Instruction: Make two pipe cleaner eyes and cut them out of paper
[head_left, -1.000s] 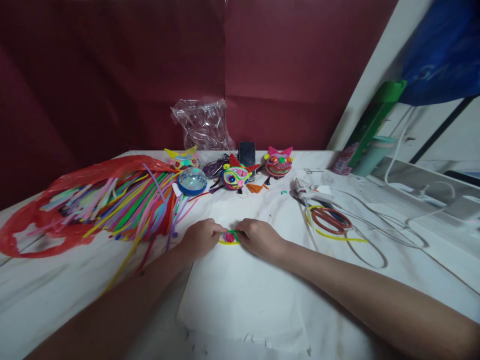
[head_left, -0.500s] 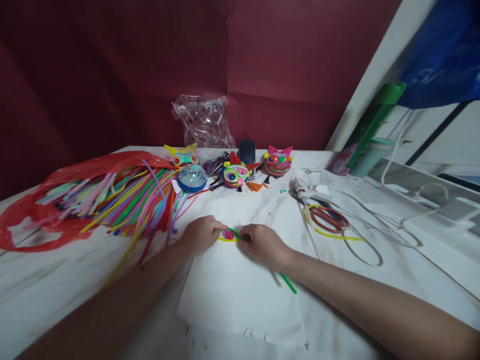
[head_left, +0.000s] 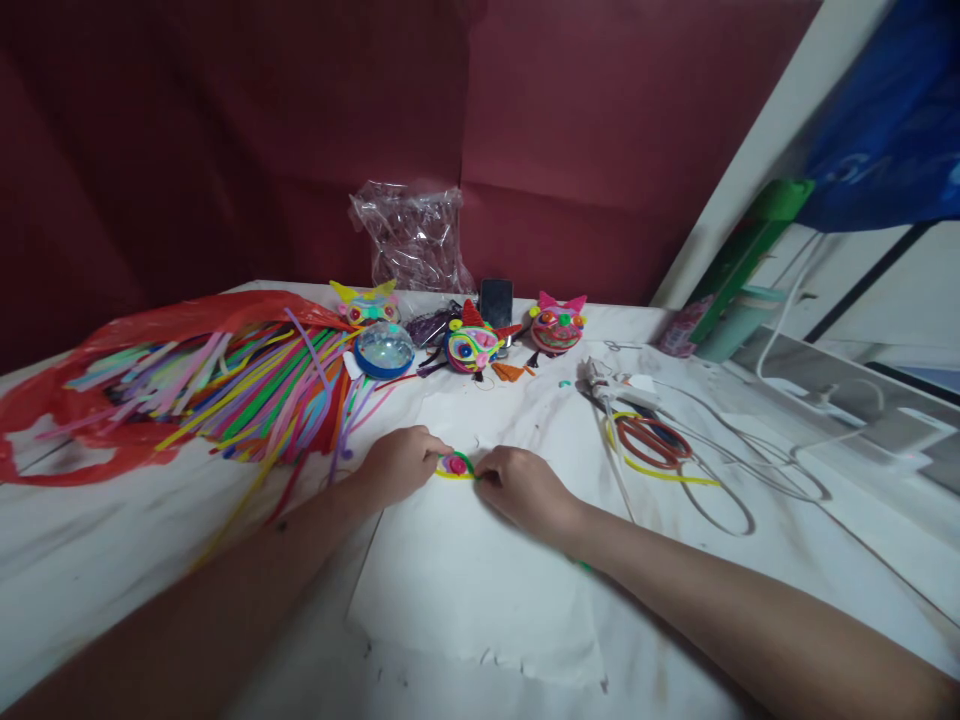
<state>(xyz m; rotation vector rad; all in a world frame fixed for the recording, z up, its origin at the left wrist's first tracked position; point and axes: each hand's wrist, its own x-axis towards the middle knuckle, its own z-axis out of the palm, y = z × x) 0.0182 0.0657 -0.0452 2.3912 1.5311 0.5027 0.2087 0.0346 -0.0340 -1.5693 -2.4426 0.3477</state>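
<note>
A small eye-shaped piece (head_left: 456, 464) with a pink centre, a yellow lower edge and a green upper edge lies on a white paper sheet (head_left: 480, 580). My left hand (head_left: 401, 462) touches its left end with a fingertip, the other fingers curled. At its right end my right hand (head_left: 525, 490) is closed in a pinch on a green pipe cleaner (head_left: 585, 566), whose far end shows just under my right forearm. Most of that strip is hidden by the hand and arm.
Pipe cleaners (head_left: 262, 390) in a red plastic bag (head_left: 142, 450) spread at the left. Behind the paper are a clear dome (head_left: 384, 350), colourful animal heads (head_left: 472, 345) and a phone (head_left: 496, 302). Cables (head_left: 705, 400) and coiled strips (head_left: 656, 443) lie at the right.
The green strip's free end, showing below my right forearm before, is now mostly hidden behind it. Its pinched part lies closer round the eye-shaped piece. The view has shifted slightly.
</note>
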